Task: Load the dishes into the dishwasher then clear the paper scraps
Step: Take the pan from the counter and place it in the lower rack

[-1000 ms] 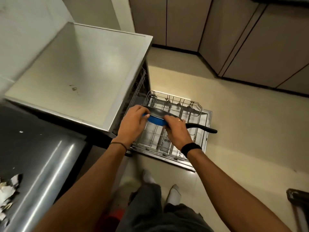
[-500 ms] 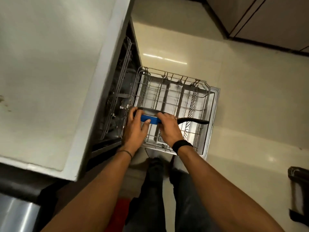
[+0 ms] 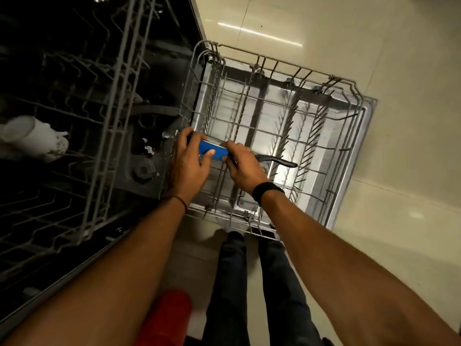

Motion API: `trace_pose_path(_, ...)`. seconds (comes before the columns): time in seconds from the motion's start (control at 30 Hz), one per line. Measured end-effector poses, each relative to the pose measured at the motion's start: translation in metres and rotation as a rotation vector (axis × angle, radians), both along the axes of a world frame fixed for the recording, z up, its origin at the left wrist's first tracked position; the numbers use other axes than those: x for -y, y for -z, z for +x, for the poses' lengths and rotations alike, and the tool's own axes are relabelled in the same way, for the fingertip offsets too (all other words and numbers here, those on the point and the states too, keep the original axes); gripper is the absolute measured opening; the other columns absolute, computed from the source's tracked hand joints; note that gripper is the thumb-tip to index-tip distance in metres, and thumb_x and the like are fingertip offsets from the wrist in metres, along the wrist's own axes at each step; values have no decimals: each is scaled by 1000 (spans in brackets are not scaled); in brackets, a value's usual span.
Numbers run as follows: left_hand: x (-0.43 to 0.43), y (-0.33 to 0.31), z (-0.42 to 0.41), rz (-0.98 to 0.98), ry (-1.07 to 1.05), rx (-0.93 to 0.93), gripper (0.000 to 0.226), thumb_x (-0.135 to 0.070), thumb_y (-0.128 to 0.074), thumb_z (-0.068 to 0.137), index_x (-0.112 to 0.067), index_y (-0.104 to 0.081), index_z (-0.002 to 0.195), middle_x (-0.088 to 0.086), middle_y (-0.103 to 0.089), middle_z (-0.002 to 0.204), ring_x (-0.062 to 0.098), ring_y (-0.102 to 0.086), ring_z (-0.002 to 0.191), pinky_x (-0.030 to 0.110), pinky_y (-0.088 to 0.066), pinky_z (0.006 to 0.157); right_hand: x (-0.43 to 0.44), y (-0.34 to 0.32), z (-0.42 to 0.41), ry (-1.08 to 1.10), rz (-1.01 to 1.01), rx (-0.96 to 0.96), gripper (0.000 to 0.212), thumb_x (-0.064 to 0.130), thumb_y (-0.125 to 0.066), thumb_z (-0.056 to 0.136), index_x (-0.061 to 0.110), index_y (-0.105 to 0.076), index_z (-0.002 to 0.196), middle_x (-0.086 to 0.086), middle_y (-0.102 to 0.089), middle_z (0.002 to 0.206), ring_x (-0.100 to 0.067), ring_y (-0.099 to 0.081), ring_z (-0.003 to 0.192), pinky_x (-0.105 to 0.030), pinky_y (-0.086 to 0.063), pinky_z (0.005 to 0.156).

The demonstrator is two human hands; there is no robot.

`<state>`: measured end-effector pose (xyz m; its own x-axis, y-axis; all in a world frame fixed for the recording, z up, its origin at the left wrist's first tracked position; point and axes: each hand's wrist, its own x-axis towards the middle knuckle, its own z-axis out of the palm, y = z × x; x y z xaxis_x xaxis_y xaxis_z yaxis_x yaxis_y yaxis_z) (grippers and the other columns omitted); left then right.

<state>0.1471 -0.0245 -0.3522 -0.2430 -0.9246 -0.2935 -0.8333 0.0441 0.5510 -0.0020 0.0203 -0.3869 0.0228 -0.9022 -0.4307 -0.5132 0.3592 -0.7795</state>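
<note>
**A:** What is changing on your screen?

**B:** The head is leaning down much closer than a moment ago. The white counter is gone from my view, and I am looking right into the dishwasher point(image 3: 149, 171). The pan point(image 3: 214, 152) is sitting lower now, down at the left side of the lower rack point(image 3: 274, 62).

**A:** Who is holding it?

**B:** Both hands are. The left hand point(image 3: 189, 163) is curling its fingers over the far edge, and its thumb is pressing on the blue side. The right hand point(image 3: 243, 168) is wrapping round the other end, where the handle point(image 3: 277, 161) begins. So the pan is sitting between the two hands, tipped up on its edge. The handle is poking out to the right, past the right hand.

**A:** Is it touching the rack?

**B:** I am not able to tell. The hands are hiding the bottom of the pan, and I am seeing only its thin blue side.

**A:** Is anything else hard to see?

**B:** The upper rack point(image 3: 112, 108) is looking dark and blurry. A white thing point(image 3: 32, 138) is lying in it, cut off by the left edge of my view.

**A:** What are things looking like?

**B:** Both racks are showing thin grey wire. The door point(image 3: 366, 113) under the lower rack is shining like metal. The handle is looking black, long and thin. The floor point(image 3: 399, 171) is looking smooth and pale.
</note>
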Motion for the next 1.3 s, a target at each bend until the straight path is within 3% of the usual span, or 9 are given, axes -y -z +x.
trace_pose_path(0.13, 19, 22, -3, -56, 52, 101, 36, -29, -64, 95, -14, -60, 128, 11, -44, 150, 34, -40, 137, 47, -42, 109, 14, 25, -5, 65, 6, 68, 23, 21, -48, 99, 16, -55, 121, -8, -56, 103, -28, -51, 97, -39, -41, 83)
trace_pose_path(0.27, 41, 40, -19, -32, 44, 115, 48, -42, -59, 94, -18, -60, 135, 11, -47, 150, 43, -40, 138, 50, -31, 118, 28, 41, -17, 232, 111, 172, 22, 50, -52, 97, 29, -47, 92, -3, -51, 96, -24, -49, 88, -34, -39, 73)
trace_pose_path(0.37, 61, 48, -17, -17, 100, 65, 50, -43, -59, 93, -17, -61, 135, 10, -50, 145, 37, -47, 132, 47, -41, 110, 35, 52, -14, 349, 97, 204, 28, 54, -54, 98, 32, -42, 86, 2, -48, 89, -19, -46, 80, -31, -37, 70)
trace_pose_path(0.5, 73, 51, -15, -31, 147, -14, 46, -40, -63, 95, -17, -58, 135, 6, -47, 142, 26, -53, 127, 39, -49, 102, 44, 59, -9, 392, 118, 151, 29, 49, -48, 103, 21, -44, 96, -6, -51, 98, -28, -52, 89, -41, -45, 76)
trace_pose_path(0.63, 67, 55, -12, -32, 116, -95, 43, -33, -64, 97, -18, -56, 137, 4, -39, 153, 16, -42, 138, 21, -38, 108, 47, 52, -3, 398, 139, 165, 30, 47, -49, 103, 17, -47, 100, -8, -52, 103, -30, -54, 94, -41, -47, 80)
trace_pose_path(0.9, 59, 59, -25, -70, 192, 23, 50, -33, -64, 95, -23, -53, 143, 5, -32, 161, 44, -16, 153, 55, -26, 123, 28, 67, -16, 547, 230, 410, 55, 62, -56, 94, 7, -54, 101, -9, -59, 91, -21, -58, 79, -34, -50, 75)
trace_pose_path(1.03, 55, 64, -34, -128, 227, 114, 66, -35, -66, 94, -31, -41, 155, 0, -22, 169, 40, -8, 155, 57, -26, 119, 27, 78, -15, 586, 290, 485, 57, 67, -52, 93, 15, -55, 115, -14, -65, 119, -28, -65, 110, -46, -54, 99)
trace_pose_path(1.17, 60, 72, -30, -144, 226, 124, 83, -34, -68, 91, -31, -25, 162, 3, -12, 171, 33, -11, 156, 53, -24, 120, 34, 83, -18, 664, 310, 556, 41, 68, -53, 90, 34, -52, 111, 1, -66, 120, -17, -67, 111, -41, -55, 100)
trace_pose_path(1.3, 69, 79, -29, -38, 101, 57, 86, -30, -70, 93, -29, -21, 163, 9, -9, 171, 34, -15, 155, 47, -23, 125, 37, 89, -24, 684, 294, 497, 40, 51, -53, 101, 21, -49, 128, -4, -64, 120, -20, -67, 108, -35, -59, 92)
